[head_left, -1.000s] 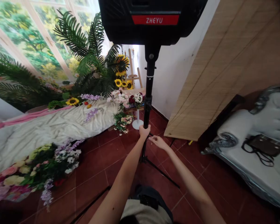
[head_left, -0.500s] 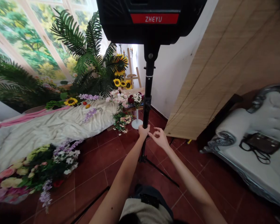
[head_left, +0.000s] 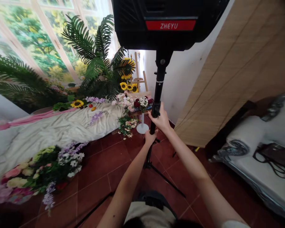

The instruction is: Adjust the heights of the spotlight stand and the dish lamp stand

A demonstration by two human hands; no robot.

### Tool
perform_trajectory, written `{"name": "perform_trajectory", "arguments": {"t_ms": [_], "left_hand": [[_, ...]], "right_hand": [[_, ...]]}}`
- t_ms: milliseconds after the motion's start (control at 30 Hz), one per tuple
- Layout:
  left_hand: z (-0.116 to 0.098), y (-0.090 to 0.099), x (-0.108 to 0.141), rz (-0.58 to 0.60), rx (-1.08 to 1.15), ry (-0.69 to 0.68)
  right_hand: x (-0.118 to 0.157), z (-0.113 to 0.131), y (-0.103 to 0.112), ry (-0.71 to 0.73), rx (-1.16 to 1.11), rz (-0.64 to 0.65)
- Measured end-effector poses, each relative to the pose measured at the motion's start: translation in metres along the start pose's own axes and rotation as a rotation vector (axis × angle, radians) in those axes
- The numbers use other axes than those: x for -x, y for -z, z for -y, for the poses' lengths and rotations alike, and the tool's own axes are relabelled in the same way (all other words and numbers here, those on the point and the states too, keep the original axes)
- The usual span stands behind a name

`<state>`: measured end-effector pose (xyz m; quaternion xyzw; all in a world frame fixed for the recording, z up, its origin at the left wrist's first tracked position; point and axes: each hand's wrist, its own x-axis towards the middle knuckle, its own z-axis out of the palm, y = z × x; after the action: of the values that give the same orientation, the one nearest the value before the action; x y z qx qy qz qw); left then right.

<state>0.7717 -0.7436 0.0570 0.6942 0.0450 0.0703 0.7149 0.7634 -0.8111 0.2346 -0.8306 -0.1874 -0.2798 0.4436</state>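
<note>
A black light stand point(head_left: 158, 90) rises in front of me, with a big black lamp head point(head_left: 133, 33) on top that bears a red ZHEYU label. Low on the pole, my left hand point(head_left: 151, 137) is wrapped around the tube. Just above it, my right hand point(head_left: 161, 118) closes round the pole at the black locking collar point(head_left: 156, 109), its thumb on the left side. The collar's knob is partly covered by the fingers. Below the hands, the stand's legs point(head_left: 167, 178) spread over the tiles.
A white draped bed point(head_left: 61, 126) with flowers runs along the left, near a palm point(head_left: 92, 60). A white-based flower stand point(head_left: 142, 128) is close behind the pole. On the right are a woven screen point(head_left: 204, 95) and a white sofa point(head_left: 249, 133) holding a dark bag point(head_left: 279, 155).
My right hand has moved up from beside the pole and taken hold at the collar. My left hand keeps its grip. The view has shifted, so the stand appears farther right.
</note>
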Motion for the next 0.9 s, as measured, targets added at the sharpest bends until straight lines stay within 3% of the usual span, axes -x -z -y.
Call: {"name": "perform_trajectory", "arguments": {"t_ms": [200,433,600,900], "left_hand": [[-0.009,0.015,0.013,0.116,0.01,-0.159],[0.0,0.016,0.018,0.094,0.04,-0.103],[0.004,0.017,0.015,0.156,0.042,-0.059],[0.015,0.017,0.01,0.122,0.049,-0.178]], "right_hand": [[-0.015,0.012,0.006,0.041,0.04,-0.026],[-0.038,0.025,0.018,0.085,0.04,-0.026],[-0.012,0.001,0.0,0.018,-0.004,-0.024],[0.061,-0.051,-0.043,-0.197,0.048,0.087]]}}
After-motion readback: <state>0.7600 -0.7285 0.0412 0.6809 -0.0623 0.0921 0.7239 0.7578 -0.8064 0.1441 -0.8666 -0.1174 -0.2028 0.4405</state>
